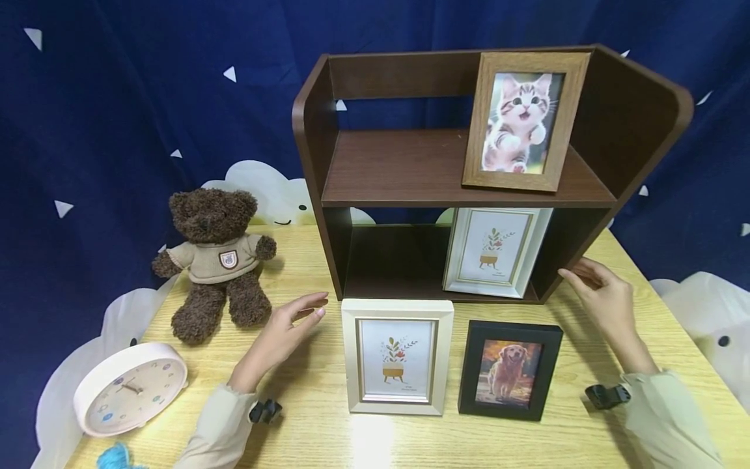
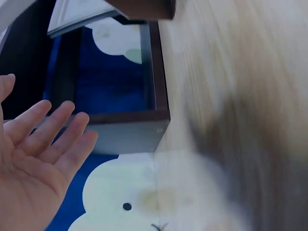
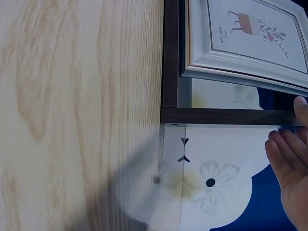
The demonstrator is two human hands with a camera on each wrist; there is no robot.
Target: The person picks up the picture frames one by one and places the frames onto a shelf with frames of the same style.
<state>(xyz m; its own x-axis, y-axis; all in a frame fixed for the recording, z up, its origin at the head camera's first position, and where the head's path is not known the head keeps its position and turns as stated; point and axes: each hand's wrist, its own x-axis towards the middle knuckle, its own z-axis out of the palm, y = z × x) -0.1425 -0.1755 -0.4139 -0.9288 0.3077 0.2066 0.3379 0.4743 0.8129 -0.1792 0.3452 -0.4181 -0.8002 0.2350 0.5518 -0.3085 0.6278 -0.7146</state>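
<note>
A dark brown two-tier shelf (image 1: 398, 166) stands on the table. On its upper tier a wooden frame (image 1: 471, 130) with a kitten picture leans at the right; a white frame (image 1: 451, 273) with a plant print stands below it. My left hand (image 1: 287, 335) is off the shelf's lower left corner, its fingers relaxed and holding nothing; the left wrist view shows its palm (image 2: 33, 183). At the shelf's lower right side is my right hand (image 1: 606, 303), fingers loosely extended, thumb close to the side panel. Whether it touches the panel I cannot tell.
In front of the shelf lie a cream frame (image 1: 351, 365) with a plant print and a black frame (image 1: 469, 371) with a dog picture. To the left are a brown teddy bear (image 1: 219, 264), a pink-rimmed clock (image 1: 131, 391) and blue yarn (image 1: 114, 457). A blue curtain (image 1: 146, 98) hangs behind.
</note>
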